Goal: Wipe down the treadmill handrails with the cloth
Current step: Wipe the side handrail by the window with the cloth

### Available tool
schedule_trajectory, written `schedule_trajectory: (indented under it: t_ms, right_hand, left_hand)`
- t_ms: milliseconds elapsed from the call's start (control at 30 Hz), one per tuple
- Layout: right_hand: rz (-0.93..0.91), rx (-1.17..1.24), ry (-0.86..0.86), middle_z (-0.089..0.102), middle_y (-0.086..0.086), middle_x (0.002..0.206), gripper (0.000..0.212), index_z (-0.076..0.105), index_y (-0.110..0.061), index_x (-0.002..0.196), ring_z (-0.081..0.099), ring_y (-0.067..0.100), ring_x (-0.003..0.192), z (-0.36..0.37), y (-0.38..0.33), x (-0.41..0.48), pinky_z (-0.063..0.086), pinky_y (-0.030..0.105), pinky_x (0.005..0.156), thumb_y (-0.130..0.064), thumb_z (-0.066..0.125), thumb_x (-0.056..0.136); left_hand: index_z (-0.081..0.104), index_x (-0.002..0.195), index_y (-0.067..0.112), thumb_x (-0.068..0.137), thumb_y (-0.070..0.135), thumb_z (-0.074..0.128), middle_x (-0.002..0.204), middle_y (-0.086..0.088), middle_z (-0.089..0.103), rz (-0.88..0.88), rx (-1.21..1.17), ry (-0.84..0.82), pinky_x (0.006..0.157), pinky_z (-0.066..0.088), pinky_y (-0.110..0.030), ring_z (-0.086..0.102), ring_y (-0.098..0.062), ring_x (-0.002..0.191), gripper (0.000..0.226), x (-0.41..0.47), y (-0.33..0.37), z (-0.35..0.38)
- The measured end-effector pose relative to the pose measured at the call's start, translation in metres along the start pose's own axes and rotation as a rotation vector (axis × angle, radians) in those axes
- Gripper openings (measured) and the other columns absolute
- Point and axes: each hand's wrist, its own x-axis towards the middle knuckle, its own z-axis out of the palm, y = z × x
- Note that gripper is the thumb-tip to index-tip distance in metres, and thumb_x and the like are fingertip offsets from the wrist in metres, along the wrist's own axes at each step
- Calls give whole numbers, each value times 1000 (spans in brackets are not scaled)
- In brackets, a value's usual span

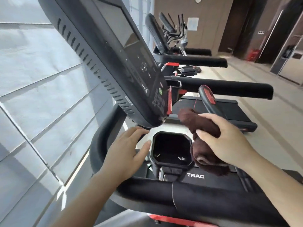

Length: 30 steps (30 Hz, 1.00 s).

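A dark brown cloth is bunched in my right hand, pressed around the black centre grip with its red panel, below the treadmill console. My left hand hovers with fingers spread, just left of the black cup holder, holding nothing. The near padded handrail runs across the bottom under both forearms. The far handrail stretches right beyond the console.
A curved black frame tube rises at left beside the window blinds. More treadmills stand in a row behind. A tiled floor lies at right, with wooden wall panels at the back.
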Motion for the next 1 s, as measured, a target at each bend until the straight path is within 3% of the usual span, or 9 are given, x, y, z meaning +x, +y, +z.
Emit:
schedule_trajectory:
  t_ms: [167, 400, 567, 767, 933, 1000]
  right_hand:
    - [225, 138, -248, 62, -12, 103, 28, 54, -32, 113, 57, 14, 101, 57, 33, 20, 36, 25, 80, -24, 57, 87]
    - [206, 161, -385, 56, -10, 122, 55, 35, -30, 137, 55, 12, 108, 47, 42, 13, 40, 26, 90, -35, 58, 86]
    - [128, 96, -395, 63, -8, 114, 44, 54, -29, 122, 57, 15, 103, 55, 39, 50, 43, 28, 86, -29, 65, 80]
    - [59, 142, -379, 55, -8, 127, 45, 46, -28, 133, 51, 13, 114, 51, 50, 36, 36, 24, 94, -25, 56, 89]
    - [40, 138, -370, 67, -7, 107, 32, 61, -28, 118, 60, 15, 99, 63, 50, 57, 40, 24, 79, -23, 61, 86]
    - [-5, 129, -361, 67, -10, 105, 33, 61, -30, 116, 60, 12, 99, 60, 52, 57, 40, 16, 77, -20, 62, 85]
  left_hand:
    - [54, 118, 29, 84, 55, 30, 123, 18, 51, -50, 77, -33, 80, 40, -22, 51, -6, 109, 49, 4, 3, 23]
    - [55, 119, 27, 83, 58, 28, 125, 14, 52, -79, 177, -47, 86, 39, -23, 51, -9, 114, 54, 6, 6, 29]
    - [54, 119, 28, 82, 60, 27, 126, 13, 51, -119, 180, -29, 88, 47, -33, 51, -11, 116, 56, 9, 6, 32]
    - [56, 116, 28, 82, 59, 31, 124, 13, 52, -140, 167, -7, 88, 45, -31, 52, -11, 113, 53, 9, 3, 32]
    - [57, 115, 27, 84, 58, 31, 124, 13, 53, -160, 170, -6, 91, 47, -37, 53, -13, 113, 51, 9, 0, 34]
    - [57, 114, 29, 83, 57, 32, 124, 13, 53, -168, 161, 13, 91, 46, -36, 53, -12, 114, 49, 8, 0, 32]
